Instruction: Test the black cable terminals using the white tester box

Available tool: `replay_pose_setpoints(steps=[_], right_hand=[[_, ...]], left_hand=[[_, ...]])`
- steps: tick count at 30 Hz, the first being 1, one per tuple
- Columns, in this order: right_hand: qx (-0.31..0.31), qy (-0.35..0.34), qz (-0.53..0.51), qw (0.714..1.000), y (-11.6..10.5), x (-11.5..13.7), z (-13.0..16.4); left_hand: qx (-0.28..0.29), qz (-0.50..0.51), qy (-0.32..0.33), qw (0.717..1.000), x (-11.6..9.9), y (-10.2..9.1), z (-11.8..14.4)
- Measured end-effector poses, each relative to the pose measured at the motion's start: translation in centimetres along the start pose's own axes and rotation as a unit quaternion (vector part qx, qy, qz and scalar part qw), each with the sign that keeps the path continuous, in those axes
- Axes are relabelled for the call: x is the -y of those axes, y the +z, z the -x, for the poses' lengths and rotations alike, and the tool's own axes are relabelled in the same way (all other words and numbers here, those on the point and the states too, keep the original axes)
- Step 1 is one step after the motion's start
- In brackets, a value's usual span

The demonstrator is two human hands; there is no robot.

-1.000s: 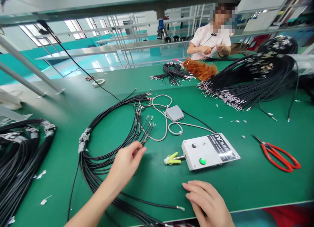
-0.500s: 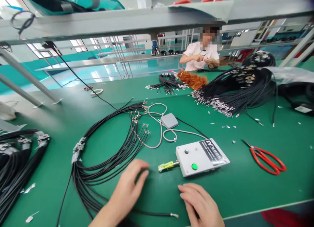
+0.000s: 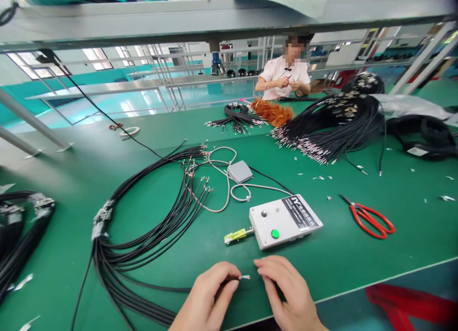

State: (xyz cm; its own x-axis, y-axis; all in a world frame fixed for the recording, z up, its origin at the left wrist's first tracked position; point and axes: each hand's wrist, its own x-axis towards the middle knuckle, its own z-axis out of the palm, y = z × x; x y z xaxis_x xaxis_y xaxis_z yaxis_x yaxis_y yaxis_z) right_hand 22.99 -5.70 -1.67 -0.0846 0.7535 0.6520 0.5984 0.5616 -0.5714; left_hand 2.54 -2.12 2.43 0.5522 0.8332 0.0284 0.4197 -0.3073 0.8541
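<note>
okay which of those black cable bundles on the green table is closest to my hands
The looped black cable bundle at centre-left: one cable from it ends between your left hand and right hand. The other bundles lie at the far left and far right.

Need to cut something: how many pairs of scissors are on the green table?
1: the red-handled scissors lie right of the white control box. The co-worker's hands may hold another; unclear.

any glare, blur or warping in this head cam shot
Head view: even overhead light, pale sheen on the green table; straight shelf rails bow toward the edges; left hand, right hand and cable tip reasonably sharp; co-worker's face pixelated.
</note>
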Motion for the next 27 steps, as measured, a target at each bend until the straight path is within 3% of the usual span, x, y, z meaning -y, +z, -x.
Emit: replay_pose_setpoints(steps=[4, 7, 10, 16, 19, 23, 25, 27], right_hand=[[-0.006, 0.038, -0.023, 0.999, 0.0, 0.5, -0.1], [0.007, 0.148, -0.089, 0.985, 0.1, 1.4, -0.2], [0.038, 0.229, -0.193, 0.953, 0.8, 2.5, -0.9], [0.007, 0.265, -0.289, 0.920, 2.2, 3.8, -2.5], [0.015, 0.225, -0.237, 0.945, 2.4, 3.9, -2.5], [0.004, 0.064, -0.054, 0.996, 2.6, 4.0, -2.0], [-0.011, -0.012, 0.030, 0.999, 2.8, 3.9, -1.7], [-0.001, -0.023, 0.046, 0.999, 2.9, 3.7, -1.3]], left_hand=[[-0.032, 0.056, -0.042, 0.997, -0.4, -0.3, 0.1], [-0.043, 0.117, -0.082, 0.989, -0.6, -0.1, 0.2], [-0.045, 0.179, -0.108, 0.977, -0.9, -0.1, 0.3], [-0.049, 0.236, -0.165, 0.957, -1.1, -0.2, 0.1], [-0.056, 0.254, -0.182, 0.948, -0.7, 0.0, 0.2], [-0.086, 0.283, -0.218, 0.930, -0.3, 0.3, 0.0], [-0.101, 0.303, -0.230, 0.919, -0.3, 0.3, -0.1], [-0.103, 0.324, -0.239, 0.910, -0.4, 0.3, -0.3]])
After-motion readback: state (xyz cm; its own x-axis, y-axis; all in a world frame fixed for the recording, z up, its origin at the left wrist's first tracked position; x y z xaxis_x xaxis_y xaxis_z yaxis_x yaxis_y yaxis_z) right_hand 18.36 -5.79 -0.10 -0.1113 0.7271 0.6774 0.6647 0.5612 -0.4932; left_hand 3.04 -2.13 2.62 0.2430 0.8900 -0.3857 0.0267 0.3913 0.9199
